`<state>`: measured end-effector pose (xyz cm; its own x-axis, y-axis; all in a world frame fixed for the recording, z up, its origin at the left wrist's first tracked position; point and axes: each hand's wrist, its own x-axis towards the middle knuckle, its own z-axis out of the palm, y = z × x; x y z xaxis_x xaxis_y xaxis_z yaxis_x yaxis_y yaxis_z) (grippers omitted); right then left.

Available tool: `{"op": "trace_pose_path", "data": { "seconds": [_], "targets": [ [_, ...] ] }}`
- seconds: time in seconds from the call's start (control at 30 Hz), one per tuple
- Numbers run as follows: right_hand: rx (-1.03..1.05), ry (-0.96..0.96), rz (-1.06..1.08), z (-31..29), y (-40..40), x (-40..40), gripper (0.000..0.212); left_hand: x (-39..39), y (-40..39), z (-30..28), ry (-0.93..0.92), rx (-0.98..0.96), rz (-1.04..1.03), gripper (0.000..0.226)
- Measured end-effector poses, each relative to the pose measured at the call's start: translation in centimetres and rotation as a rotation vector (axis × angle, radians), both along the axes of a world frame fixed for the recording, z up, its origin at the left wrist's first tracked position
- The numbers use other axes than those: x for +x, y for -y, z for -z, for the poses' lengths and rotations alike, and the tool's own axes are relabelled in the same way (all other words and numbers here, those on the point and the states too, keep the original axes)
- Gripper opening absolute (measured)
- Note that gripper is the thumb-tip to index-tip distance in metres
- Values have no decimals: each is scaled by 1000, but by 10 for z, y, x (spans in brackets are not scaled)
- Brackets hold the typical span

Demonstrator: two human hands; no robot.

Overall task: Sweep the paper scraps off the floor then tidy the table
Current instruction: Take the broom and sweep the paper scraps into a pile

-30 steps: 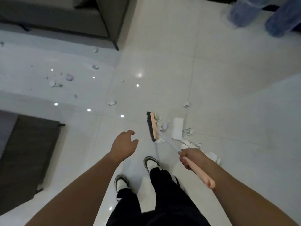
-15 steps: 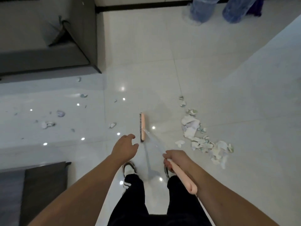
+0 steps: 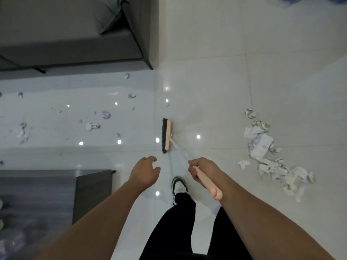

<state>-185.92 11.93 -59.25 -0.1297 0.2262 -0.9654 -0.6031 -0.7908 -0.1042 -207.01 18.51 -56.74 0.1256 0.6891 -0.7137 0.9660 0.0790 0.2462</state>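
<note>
Pink-backed broom head (image 3: 166,135) rests bristles-left on the floor, set between 2 groups: a gathered scrap pile (image 3: 270,154) at right, loose scraps (image 3: 93,126) at left. Right hand (image 3: 203,168) fingers wrap its handle; left hand (image 3: 144,170) hangs slack, empty, likely for balance.

Floor (image 3: 206,62): glossy white tiles with thin grey joints and bright white light spots. Broom head (image 3: 166,135): peach-pink back, black bristles; handle grip (image 3: 208,186) the same peach-pink, shaft pale and translucent. Paper scraps (image 3: 262,145), right: white with pale blue-green print; scattered scraps (image 3: 93,126), left: white and lilac-grey. Sofa (image 3: 75,34), far left: grey. Table (image 3: 90,188), near left: dark grey. Trousers (image 3: 174,231): black. Shoe (image 3: 179,184): white with black trim.
</note>
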Motion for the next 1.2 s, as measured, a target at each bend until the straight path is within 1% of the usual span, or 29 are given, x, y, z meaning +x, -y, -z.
{"op": "trace_pose_path", "data": {
  "seconds": [0.13,0.23,0.33,0.4,0.5,0.63,0.7,0.77,0.9,0.93,1.03,1.2],
  "targets": [
    [-49,67,155,-7,33,37,11,18,-18,1,59,-8,50,45],
    [-99,185,219,-21,54,56,13,42,-29,-6,107,-6,110,45],
    [-118,329,215,-35,60,60,19,62,-37,-13,158,13,163,45],
    [-106,385,198,-45,57,57,25,69,-42,-17,175,24,183,44],
    [-51,354,197,-60,49,48,25,71,-49,-18,170,36,184,44],
    [-6,165,218,-72,21,31,22,63,-55,-20,164,26,127,45],
    [15,111,139,-74,-3,18,20,54,-60,-21,168,30,75,45],
    [17,98,20,-70,-28,4,17,40,-65,-25,165,50,8,45],
    [22,26,-296,-55,-75,-34,13,-11,-65,-39,87,56,-175,45],
    [31,11,-349,-52,-86,-44,13,-26,-63,-43,60,57,-219,45],
    [53,-48,-442,-50,-116,-75,11,-70,-58,-57,-18,77,-361,46],
    [84,-129,-646,-47,-154,-135,3,-124,-33,-65,-42,123,-573,48]
  ]
}}
